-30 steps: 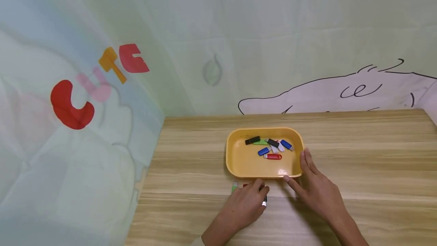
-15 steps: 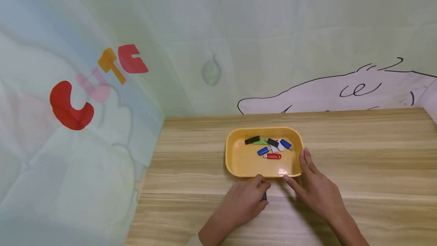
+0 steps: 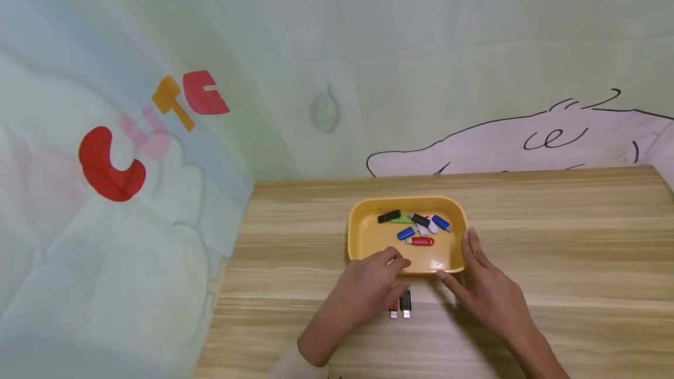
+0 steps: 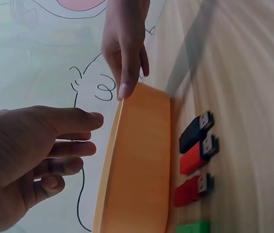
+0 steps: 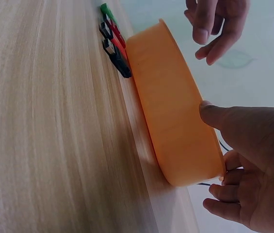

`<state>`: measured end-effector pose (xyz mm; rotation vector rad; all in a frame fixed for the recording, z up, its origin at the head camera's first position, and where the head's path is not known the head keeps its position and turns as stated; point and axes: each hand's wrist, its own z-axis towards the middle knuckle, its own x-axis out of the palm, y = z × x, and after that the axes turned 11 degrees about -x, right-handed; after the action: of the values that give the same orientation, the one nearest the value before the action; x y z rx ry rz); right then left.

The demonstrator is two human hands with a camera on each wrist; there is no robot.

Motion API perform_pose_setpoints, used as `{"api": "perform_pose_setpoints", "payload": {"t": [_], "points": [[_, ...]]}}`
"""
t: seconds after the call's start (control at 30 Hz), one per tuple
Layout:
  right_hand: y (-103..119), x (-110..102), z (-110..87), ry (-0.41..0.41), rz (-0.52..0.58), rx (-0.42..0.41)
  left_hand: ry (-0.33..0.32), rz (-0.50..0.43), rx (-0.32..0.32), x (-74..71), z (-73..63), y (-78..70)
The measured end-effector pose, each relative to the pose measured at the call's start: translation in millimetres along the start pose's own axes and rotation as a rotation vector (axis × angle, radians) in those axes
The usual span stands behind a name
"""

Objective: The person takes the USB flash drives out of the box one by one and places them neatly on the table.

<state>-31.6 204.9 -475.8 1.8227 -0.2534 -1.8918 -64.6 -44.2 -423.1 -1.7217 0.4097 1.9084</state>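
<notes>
My left hand (image 3: 368,282) hovers over the front edge of a yellow tray (image 3: 363,250), its fingers loosely bent with nothing between them. Partly beneath it on the table lie a black USB stick (image 3: 405,300) and a red USB stick (image 3: 393,306). The left wrist view shows these in a row with a dark red USB stick (image 4: 189,190) and a green one (image 4: 193,227). My right hand (image 3: 492,294) touches the tray's front right corner, thumb at the front rim and mostly straight fingers along the right side. Several USB sticks lie inside the tray, including a red one (image 3: 420,241).
The tray stands on a wood-grain table (image 3: 568,262). A printed cloth (image 3: 316,63) with cartoon drawings hangs behind it, and another at the left carries coloured letters.
From over the USB sticks in front of the tray, my left hand has lifted and moved forward to the tray's front rim, uncovering the black and red sticks. My right hand stays put.
</notes>
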Motion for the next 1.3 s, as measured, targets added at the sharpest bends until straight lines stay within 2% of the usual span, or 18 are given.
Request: {"api": "perform_pose_setpoints", "payload": {"t": [0.13,0.37,0.53,0.7,1.0,1.3], "points": [[0,0,0.2,0.002,0.004,0.001,-0.007,0.013,-0.041,-3.7,7.2,5.2],[1,-1,0.5,0.028,-0.001,0.020,0.057,0.013,-0.130,-10.2,21.3,10.6],[2,-1,0.9,0.025,-0.004,0.023,0.057,0.043,-0.147,-10.3,30.9,13.7],[2,-1,0.7,0.022,0.002,0.023,0.076,0.021,-0.184,-10.2,40.9,18.5],[3,-1,-0.2,0.028,0.004,0.030,0.096,0.019,-0.276,0.0,56.0,31.5],[3,-1,0.2,0.027,0.004,0.031,0.117,0.019,-0.317,10.9,69.0,39.8]]}}
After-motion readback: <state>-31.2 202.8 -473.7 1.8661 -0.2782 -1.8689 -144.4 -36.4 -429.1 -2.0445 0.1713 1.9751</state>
